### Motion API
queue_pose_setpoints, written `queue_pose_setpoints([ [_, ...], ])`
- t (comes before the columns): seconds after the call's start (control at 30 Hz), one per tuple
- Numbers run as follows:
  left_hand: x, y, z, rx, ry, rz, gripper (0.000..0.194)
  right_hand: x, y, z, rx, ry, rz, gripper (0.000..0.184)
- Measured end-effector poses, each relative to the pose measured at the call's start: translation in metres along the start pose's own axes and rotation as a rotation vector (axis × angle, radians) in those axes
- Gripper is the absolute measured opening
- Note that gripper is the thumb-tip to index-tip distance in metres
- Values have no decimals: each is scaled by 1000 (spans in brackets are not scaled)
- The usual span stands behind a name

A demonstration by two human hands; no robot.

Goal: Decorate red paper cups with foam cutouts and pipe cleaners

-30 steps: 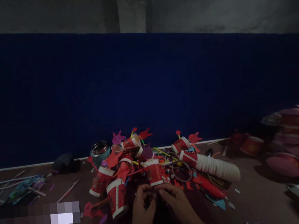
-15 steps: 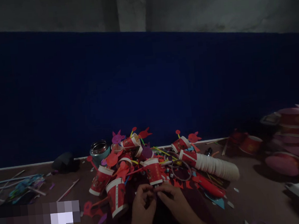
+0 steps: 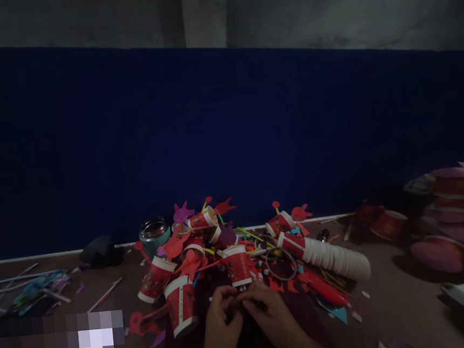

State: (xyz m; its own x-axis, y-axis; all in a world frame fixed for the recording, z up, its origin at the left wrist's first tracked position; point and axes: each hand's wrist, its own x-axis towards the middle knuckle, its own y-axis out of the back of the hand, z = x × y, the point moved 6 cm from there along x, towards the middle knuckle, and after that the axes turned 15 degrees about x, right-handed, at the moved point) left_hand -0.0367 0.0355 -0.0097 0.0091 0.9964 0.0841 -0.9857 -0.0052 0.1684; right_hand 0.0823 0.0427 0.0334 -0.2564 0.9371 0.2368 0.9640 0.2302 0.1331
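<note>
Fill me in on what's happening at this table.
A person works with both bare hands: the left hand and right hand are close together, fingers curled. Anything pinched between them is too small and dark to make out. A red cup sits just beyond the fingertips, amid a jumble of cups and paper cutouts. A stack of cups lies on its side to the right.

I watched through a dim feed: the blue panel [image 3: 228, 131] sank almost to black near its sides, shadow pooled beside the pink tubs [image 3: 440, 256], outlines smeared at far right, and coarse pixel blocks masked the lower left corner.
</note>
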Motion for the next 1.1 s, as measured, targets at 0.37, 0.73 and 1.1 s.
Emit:
queue_pose_setpoints([
  [0.37,1,-4,-12,-185,81,-26,30,-2,-3,-10,-139,100,-56,25],
  [0.73,4,5,-6,-153,104,52,22,-3,6,1,-16,30,105,22],
  [1.1,0,5,13,46,128,6,22,-1,6,7,66,-37,145,28],
])
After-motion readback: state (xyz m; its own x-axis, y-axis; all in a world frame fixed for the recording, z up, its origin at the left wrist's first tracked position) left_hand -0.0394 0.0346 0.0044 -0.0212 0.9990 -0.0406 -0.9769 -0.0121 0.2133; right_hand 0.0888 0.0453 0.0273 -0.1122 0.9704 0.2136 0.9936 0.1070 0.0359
